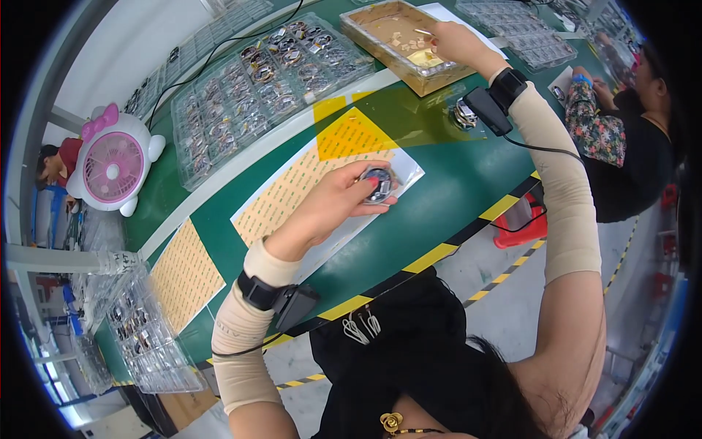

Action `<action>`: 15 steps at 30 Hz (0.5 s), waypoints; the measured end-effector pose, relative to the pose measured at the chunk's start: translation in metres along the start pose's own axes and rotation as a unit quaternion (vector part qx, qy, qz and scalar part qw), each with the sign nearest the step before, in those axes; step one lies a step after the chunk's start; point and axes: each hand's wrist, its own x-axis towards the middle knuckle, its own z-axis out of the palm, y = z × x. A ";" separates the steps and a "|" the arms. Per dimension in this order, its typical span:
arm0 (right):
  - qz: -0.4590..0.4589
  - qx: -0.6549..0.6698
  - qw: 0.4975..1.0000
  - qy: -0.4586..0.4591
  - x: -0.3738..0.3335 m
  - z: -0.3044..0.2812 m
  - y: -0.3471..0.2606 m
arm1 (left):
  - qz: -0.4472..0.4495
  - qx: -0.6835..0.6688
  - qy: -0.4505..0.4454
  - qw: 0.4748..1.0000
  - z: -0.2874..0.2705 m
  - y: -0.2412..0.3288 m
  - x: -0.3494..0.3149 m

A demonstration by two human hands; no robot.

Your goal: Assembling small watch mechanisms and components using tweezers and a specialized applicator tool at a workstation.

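My left hand [325,201] is closed around a small round electronic module [378,186] with a dark face, held by its rim with the thumb on top. It hovers over a white-backed sheet of tan adhesive pieces [281,197]. Farther off at the right, my right hand [462,45] reaches over a shallow clear-walled box [375,48] with a tan bottom. Its fingers pinch a thin, tweezer-like tool [423,31]; its tip is too small to make out. Several small tan bits [401,44] and a yellow piece [426,58] lie inside the box.
Clear compartment trays [252,99] of round modules stand at the back left. Translucent yellow film [409,132] covers part of the green table [358,267], with another module [464,115] near its right end. A pink-and-white fan [113,170] stands left. A co-worker [621,139] sits at right.
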 end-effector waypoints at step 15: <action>-0.093 0.175 0.968 0.152 -0.010 -0.004 0.032 | 0.009 0.086 -0.038 0.996 0.010 -0.004 0.097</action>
